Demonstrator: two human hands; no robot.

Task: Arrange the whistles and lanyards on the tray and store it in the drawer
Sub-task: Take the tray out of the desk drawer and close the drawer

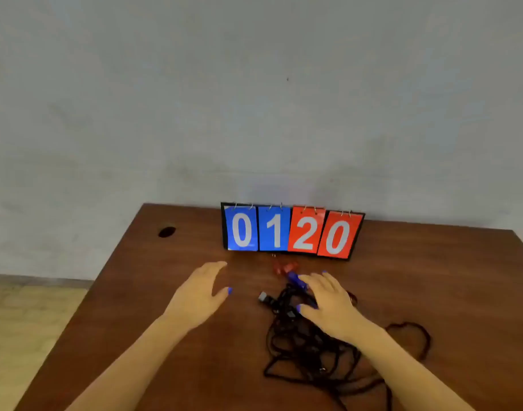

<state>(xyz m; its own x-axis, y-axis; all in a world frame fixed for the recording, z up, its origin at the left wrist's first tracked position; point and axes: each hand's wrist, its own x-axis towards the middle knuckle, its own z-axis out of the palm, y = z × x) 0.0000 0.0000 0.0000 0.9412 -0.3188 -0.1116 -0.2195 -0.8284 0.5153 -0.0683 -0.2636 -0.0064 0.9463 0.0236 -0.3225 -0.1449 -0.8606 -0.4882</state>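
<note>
A tangle of black lanyards (310,348) lies on the brown table (171,366), right of centre. A black whistle (266,298) sits at the tangle's left edge. A blue whistle (294,278) and a red whistle (284,268) lie just beyond it, blurred. One more cord loop (417,336) lies to the right. My right hand (328,301) hovers over the top of the tangle with fingers spread, partly hiding it. My left hand (201,295) is open above bare table, left of the whistles. No tray or drawer is in view.
A flip scoreboard (292,231) reading 0 1 2 0 stands at the table's back edge against the grey wall. A dark cable hole (167,231) is in the table's back left. The table's left edge drops to a light floor (23,330).
</note>
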